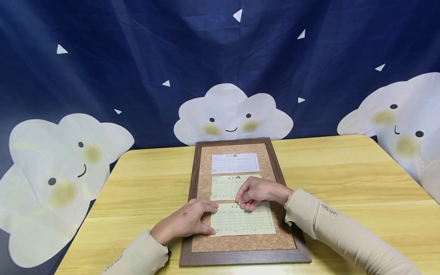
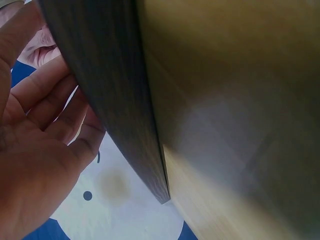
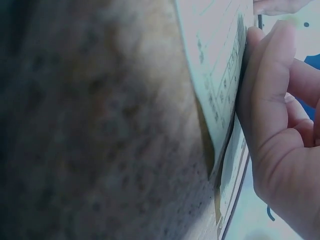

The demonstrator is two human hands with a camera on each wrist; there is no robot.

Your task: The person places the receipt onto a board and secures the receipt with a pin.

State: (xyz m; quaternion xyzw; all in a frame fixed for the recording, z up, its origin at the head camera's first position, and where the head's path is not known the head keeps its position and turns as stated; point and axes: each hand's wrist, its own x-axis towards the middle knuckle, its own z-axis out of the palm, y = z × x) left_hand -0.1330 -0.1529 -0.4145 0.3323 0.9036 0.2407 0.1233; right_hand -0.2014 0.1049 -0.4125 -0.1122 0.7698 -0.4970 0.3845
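Observation:
A framed corkboard lies on the table with three printed form slips in a column. At its top is a white slip, then a pale yellow slip and a lower yellow slip. Between thumb and fingers my right hand pinches a small shiny pushpin at the lower slip's top edge. Its point is hidden. My left hand reaches over the frame's left side, fingertips and thumb resting at the lower slip's left edge; in the left wrist view its fingers look relaxed beside the frame.
Clear pushpins sit at the top of the white slip, one pin, and of the middle slip, another pin. The wooden table extends on both sides. Behind it hangs a dark blue curtain with smiling clouds.

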